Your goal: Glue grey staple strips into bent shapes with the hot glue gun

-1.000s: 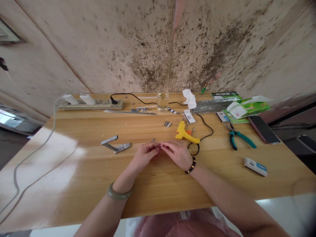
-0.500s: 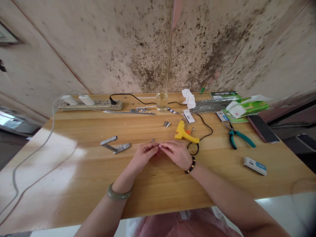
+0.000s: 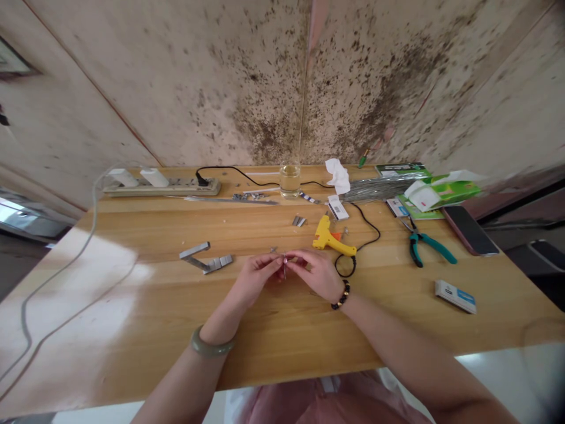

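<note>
Close together over the middle of the wooden table [image 3: 168, 330], my two hands pinch one small, thin piece [image 3: 285, 268] between their fingertips. It looks metallic with a pale spot, but is too small to name. My left hand [image 3: 259, 275] is closed on it from the left, thumb against forefinger. From the other side my right hand [image 3: 316, 274] is closed on it too. Just beyond the fingertips lies a tiny metal bit [image 3: 273, 249]. The yellow glue gun [image 3: 329, 237] rests right behind my right hand. Grey staple strips [image 3: 218, 264] lie left of my left hand.
At the back stand a power strip [image 3: 176, 190] and a glass of pale liquid [image 3: 290, 181]. A bundle of wires [image 3: 379, 186] lies back right. Teal-handled pliers [image 3: 430, 244], a phone [image 3: 470, 229] and a small box [image 3: 455, 296] are on the right. Cables [image 3: 30, 306] cross the left side.
The thin piece between my fingertips now shows more, pointing down toward me. My fingers have shifted slightly around it; both hands stay in place.
</note>
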`<state>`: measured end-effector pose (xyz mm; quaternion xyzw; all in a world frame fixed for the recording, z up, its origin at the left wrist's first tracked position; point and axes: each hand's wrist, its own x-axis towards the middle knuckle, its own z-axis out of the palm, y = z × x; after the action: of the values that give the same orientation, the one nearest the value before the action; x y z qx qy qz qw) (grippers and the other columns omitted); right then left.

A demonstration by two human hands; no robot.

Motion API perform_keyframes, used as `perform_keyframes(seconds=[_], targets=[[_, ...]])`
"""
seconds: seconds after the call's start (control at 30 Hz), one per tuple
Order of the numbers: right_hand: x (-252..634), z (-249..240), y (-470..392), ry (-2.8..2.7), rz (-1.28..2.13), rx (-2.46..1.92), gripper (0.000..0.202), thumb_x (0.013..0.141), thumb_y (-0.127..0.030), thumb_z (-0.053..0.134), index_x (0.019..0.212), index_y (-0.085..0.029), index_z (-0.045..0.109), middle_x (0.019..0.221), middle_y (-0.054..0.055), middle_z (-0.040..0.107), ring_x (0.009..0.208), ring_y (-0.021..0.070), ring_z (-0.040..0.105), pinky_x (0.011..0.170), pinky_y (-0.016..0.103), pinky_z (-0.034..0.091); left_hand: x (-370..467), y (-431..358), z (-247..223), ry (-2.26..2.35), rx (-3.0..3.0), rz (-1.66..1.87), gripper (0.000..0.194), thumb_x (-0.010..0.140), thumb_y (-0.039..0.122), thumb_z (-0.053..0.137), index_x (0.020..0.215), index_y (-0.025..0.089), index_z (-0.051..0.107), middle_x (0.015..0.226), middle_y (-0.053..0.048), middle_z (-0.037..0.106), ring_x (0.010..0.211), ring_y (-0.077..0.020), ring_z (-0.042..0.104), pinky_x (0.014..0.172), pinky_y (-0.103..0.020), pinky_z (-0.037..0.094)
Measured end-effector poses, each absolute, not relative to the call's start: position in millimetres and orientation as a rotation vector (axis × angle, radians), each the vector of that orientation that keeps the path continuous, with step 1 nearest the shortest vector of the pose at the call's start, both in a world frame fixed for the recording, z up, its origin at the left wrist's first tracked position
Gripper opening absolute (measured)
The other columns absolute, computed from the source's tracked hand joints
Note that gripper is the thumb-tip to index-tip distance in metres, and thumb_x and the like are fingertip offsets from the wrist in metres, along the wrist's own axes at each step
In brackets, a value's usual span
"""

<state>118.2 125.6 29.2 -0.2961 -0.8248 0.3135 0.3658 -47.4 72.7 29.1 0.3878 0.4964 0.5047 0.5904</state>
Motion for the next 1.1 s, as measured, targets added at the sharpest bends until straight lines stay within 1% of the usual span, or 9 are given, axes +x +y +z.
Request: perform_keyframes(seconds=[0.23,0.47,0.63,0.83,1.1], targets=[[117.6,30.4,123.9,-2.069,0.886,-0.736,0.019,0.084,-0.023,0.060,0.102,-0.021,0.064,0.091,0.003,0.070,0.079,0.0134,0.064,0.070,0.023,0.052,-47.5,72.1,31.8,1.089,0.777,1.198,0.023,0.069,0.035,0.071,0.075,0.013,0.068,0.059,-0.001,0.061,0.053,-0.0090,0.051,0.052,-0.021,0.039],[117.9,32.0,123.8,-2.082,0.893,-0.708,0.017,0.085,-0.028,0.059,0.100,-0.023,0.065,0.091,0.003,0.070,0.081,0.0145,0.064,0.072,0.026,0.052,-47.2,71.8,33.4,1.064,0.753,1.186,0.024,0.068,0.036,0.073,0.073,0.013,0.068,0.057,-0.001,0.061,0.051,-0.0086,0.051,0.050,-0.021,0.039],[118.0,31.1,124.1,-2.082,0.890,-0.677,0.016,0.085,-0.027,0.059,0.099,-0.022,0.065,0.092,0.003,0.070,0.080,0.0139,0.064,0.072,0.025,0.051,-46.5,71.2,35.9,1.069,0.761,1.163,0.026,0.068,0.038,0.072,0.072,0.013,0.067,0.056,-0.001,0.060,0.050,-0.0085,0.051,0.048,-0.020,0.037],[117.9,31.2,124.4,-2.075,0.879,-0.694,0.014,0.088,-0.027,0.055,0.095,-0.023,0.066,0.088,0.002,0.070,0.081,0.0141,0.064,0.074,0.027,0.051,-46.1,71.1,36.5,1.087,0.796,1.161,0.027,0.069,0.039,0.070,0.071,0.012,0.066,0.060,-0.001,0.060,0.051,-0.0084,0.051,0.049,-0.021,0.037],[117.5,29.8,125.5,-2.046,0.917,-0.736,0.013,0.087,-0.023,0.055,0.095,-0.023,0.066,0.089,0.002,0.070,0.081,0.0144,0.064,0.073,0.026,0.052,-47.1,70.7,33.5,1.092,0.866,1.162,0.024,0.067,0.034,0.073,0.076,0.013,0.067,0.061,0.000,0.060,0.054,-0.0088,0.051,0.052,-0.021,0.039]])
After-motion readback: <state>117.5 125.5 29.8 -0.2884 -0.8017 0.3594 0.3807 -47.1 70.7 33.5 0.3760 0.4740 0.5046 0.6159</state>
